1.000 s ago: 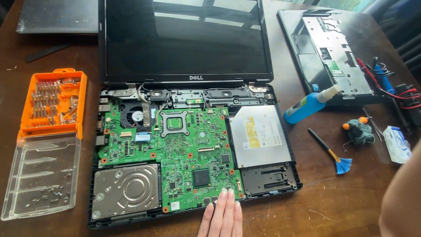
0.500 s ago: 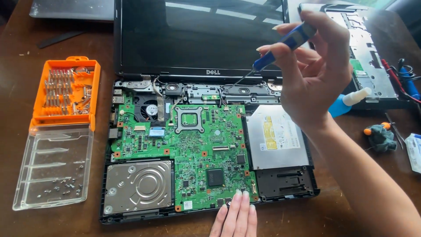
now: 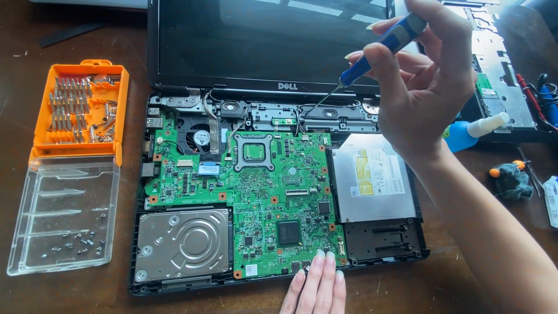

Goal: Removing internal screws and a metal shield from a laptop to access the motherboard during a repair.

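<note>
An opened black laptop (image 3: pixel 174 87) lies on the wooden table with its green motherboard (image 3: pixel 261 197), silver hard drive (image 3: pixel 183 244) and silver optical drive (image 3: pixel 372 177) exposed. My right hand (image 3: pixel 424 81) holds a blue-handled screwdriver (image 3: pixel 378 49) above the hinge area; its thin tip points down at the black speaker strip (image 3: pixel 325 113) behind the board. My left hand (image 3: pixel 317 288) rests flat on the laptop's front edge, with fingertips touching the lower rim of the motherboard.
An orange bit case (image 3: pixel 78 107) with its clear lid (image 3: pixel 61 215) open lies at the left; small screws sit in the lid. At the right are a removed laptop cover (image 3: pixel 494 64), a blue bottle (image 3: pixel 462 134) and an orange-and-grey tool (image 3: pixel 511 177).
My right hand came into view from the right with the screwdriver and moved over the laptop's rear edge. The view shifted closer. My left hand stayed at the front edge.
</note>
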